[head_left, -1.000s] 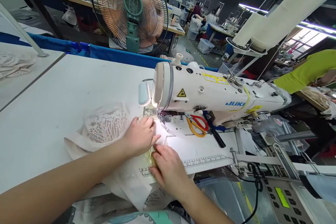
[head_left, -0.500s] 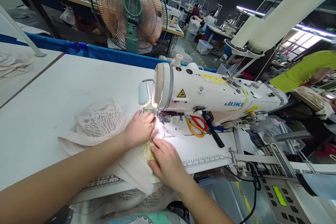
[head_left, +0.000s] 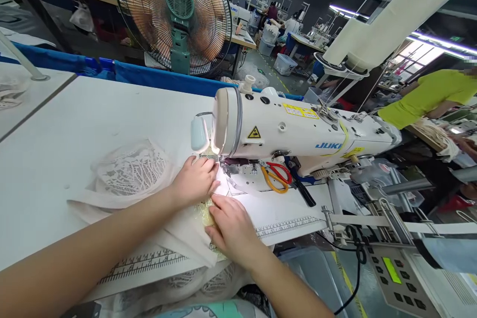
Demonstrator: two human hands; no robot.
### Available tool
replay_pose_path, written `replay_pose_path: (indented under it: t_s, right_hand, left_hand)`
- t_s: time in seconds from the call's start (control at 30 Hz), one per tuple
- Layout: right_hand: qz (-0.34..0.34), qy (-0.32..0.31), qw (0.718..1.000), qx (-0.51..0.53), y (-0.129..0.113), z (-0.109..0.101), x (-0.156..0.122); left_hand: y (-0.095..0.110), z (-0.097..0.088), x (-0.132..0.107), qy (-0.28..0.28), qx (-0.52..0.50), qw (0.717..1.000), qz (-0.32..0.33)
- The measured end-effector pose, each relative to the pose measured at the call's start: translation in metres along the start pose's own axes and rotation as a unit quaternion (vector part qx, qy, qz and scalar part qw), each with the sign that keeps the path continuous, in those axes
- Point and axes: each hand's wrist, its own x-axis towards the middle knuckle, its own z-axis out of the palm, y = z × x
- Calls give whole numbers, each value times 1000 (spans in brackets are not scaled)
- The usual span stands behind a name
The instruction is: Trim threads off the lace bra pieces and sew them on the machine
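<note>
My left hand (head_left: 196,179) is close in front of the needle area of a white JUKI sewing machine (head_left: 276,126), its fingers bent down onto the fabric. Nearer the table's front edge, my right hand (head_left: 234,228) grips the right side of the same fabric, thumb and fingers against it. Between the hands runs a yellowish lace strip (head_left: 205,213) on pale beige fabric (head_left: 182,238). More of the piece, with white lace (head_left: 134,174), lies bunched left of my left wrist. My fingers partly hide the cloth under the needle.
Scissors with red and orange handles (head_left: 276,179) and a black-handled tool (head_left: 305,194) lie beneath the machine arm. A printed ruler (head_left: 290,226) follows the table's front edge. Behind the table stands a large fan (head_left: 180,5). A person in a yellow-green shirt (head_left: 428,94) is at right.
The whole view has shifted slightly, so the machine and table appear further left. Both hands keep nearly the same places on the fabric.
</note>
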Motion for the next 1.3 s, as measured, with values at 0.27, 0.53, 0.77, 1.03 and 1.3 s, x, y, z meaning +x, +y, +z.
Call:
replay_pose_path:
  t_s: [0.27, 0.53, 0.77, 1.03, 1.3]
  right_hand:
    - [-14, 23, 999, -17, 2, 3, 11]
    - [-41, 120, 989, 78, 8, 3, 2]
    - [-27, 126, 987, 92, 8, 3, 2]
    - [-26, 130, 986, 100, 10, 4, 3]
    - [-25, 131, 986, 105, 9, 3, 3]
  left_hand:
    - [6, -7, -19, 1, 0, 993, 116]
    - [-1, -8, -43, 4, -58, 995, 77]
    - [-9, -3, -36, -5, -103, 989, 107]
    - [-19, 4, -35, 5, -158, 981, 115]
    - [-21, -3, -29, -23, -127, 984, 125]
